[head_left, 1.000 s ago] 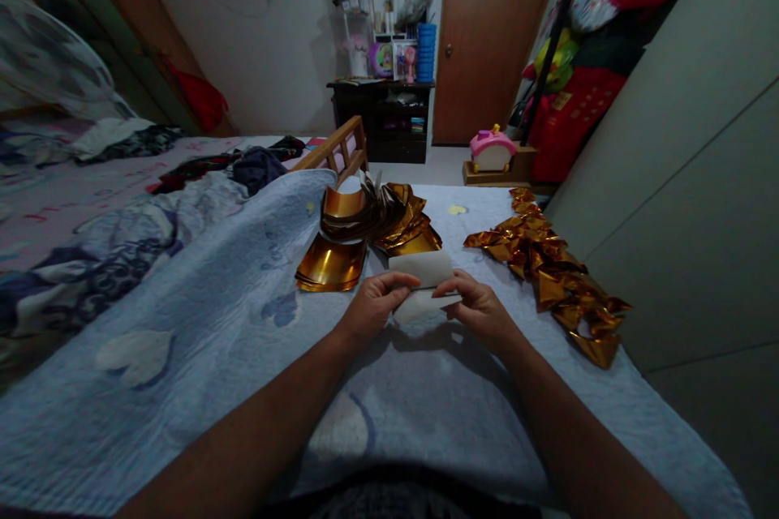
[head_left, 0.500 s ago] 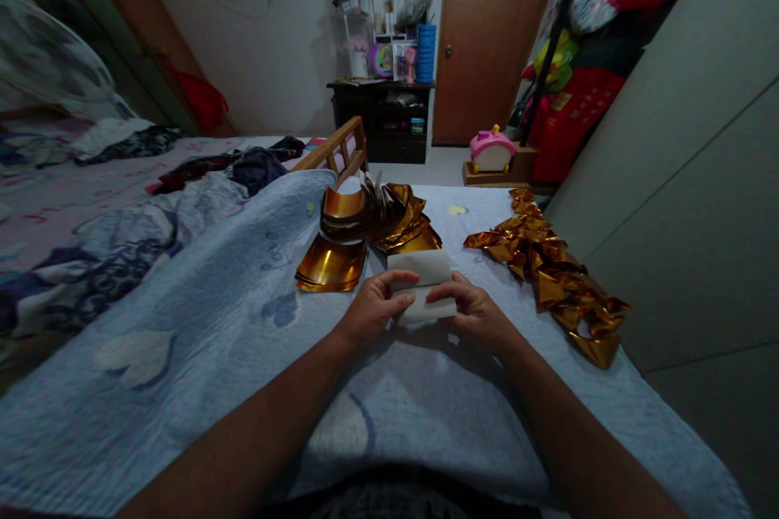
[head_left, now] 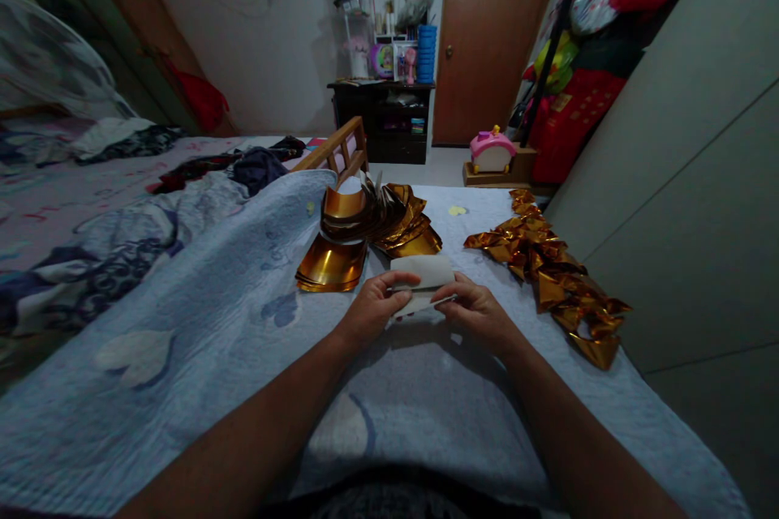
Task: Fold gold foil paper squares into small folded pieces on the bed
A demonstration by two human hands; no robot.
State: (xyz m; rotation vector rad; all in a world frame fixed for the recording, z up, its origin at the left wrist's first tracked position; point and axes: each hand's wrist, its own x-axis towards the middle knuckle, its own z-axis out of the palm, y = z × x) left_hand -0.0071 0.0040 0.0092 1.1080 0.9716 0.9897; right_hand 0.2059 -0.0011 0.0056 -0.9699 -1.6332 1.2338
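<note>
My left hand and my right hand pinch a folded sheet of paper, white side up, just above the light blue quilt. Each hand grips one end of the sheet, thumbs on top. Beyond the hands lies a stack of flat gold foil sheets with curled ones behind it. To the right runs a row of folded gold paper pieces.
A wooden bed rail rises past the quilt's far edge, with clothes heaped on the bed at left. A grey cabinet wall stands close on the right. A dark shelf unit, a brown door and a pink toy are at the back.
The paper between my hands has been folded flatter and lower; my fingers shifted slightly along its edge. The piles of gold sheets have not moved.
</note>
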